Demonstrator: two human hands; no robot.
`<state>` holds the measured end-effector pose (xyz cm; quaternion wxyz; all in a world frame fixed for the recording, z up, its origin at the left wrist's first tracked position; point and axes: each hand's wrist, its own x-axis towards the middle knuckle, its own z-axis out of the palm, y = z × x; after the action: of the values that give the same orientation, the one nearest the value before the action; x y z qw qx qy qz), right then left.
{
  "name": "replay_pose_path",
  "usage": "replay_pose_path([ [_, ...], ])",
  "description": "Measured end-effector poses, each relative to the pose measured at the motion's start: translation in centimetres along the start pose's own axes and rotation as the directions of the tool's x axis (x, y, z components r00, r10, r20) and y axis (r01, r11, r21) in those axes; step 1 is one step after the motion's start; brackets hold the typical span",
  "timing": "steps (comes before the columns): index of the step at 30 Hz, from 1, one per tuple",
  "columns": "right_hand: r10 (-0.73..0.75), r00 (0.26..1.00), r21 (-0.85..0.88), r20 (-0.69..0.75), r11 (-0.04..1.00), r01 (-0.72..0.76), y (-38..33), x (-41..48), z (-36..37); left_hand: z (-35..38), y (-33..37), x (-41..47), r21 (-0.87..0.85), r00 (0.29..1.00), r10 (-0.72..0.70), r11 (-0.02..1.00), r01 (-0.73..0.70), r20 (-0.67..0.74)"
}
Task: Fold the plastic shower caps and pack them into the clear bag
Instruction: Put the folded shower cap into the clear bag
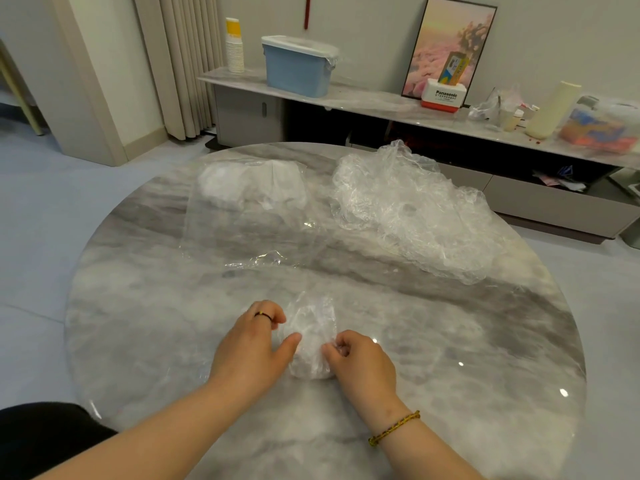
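Observation:
A small, partly folded clear shower cap (311, 336) lies on the round marble table (485, 341) near its front edge. My left hand (254, 344) holds the cap's left side between curled fingers and thumb. My right hand (360, 362) pinches the cap's right edge. A flat clear bag (242, 216) lies farther back on the left, with folded caps inside at its far end (249, 183). A loose heap of crumpled shower caps (412, 209) sits at the back right of the table.
Behind the table runs a low marble-topped cabinet (374, 102) with a blue lidded bin (299, 65), stacked paper cups (234, 46), a framed picture (450, 46) and a small Panasonic box (444, 95). Pale floor surrounds the table.

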<state>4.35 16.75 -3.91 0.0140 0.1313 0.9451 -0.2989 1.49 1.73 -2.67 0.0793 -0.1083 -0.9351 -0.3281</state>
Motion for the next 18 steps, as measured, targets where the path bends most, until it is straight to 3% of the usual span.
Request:
replay_pose_path([
  [2,-0.005,1.0,-0.006,0.003,1.0,0.005,0.1,0.2,0.3,0.7,-0.1,-0.2,0.07,0.962,0.269,0.962,-0.265,-0.045],
  [4,-0.008,1.0,0.022,-0.018,1.0,0.008,-0.1,0.0,0.1,2.1,-0.5,-0.4,0.132,0.924,0.382,0.914,-0.383,0.032],
  [8,-0.104,0.994,-0.09,-0.016,0.991,0.102,-0.2,-0.4,0.3,3.1,-0.9,-0.7,0.257,0.915,0.315,0.89,-0.377,0.252],
  [12,-0.357,0.915,-0.287,-0.191,0.911,0.296,0.5,-0.4,1.8,3.6,-1.3,-1.2,0.306,0.866,0.188,0.884,-0.355,0.463],
  [17,-0.45,0.893,-0.436,-0.028,0.809,0.394,0.9,-0.2,2.0,3.6,-1.1,-0.6,0.389,0.89,0.079,0.88,-0.274,0.449],
  [18,-0.444,0.896,-0.448,0.0,0.801,0.397,0.9,-0.1,2.0,3.6,-1.1,-0.5,0.395,0.901,0.131,0.866,-0.307,0.413],
])
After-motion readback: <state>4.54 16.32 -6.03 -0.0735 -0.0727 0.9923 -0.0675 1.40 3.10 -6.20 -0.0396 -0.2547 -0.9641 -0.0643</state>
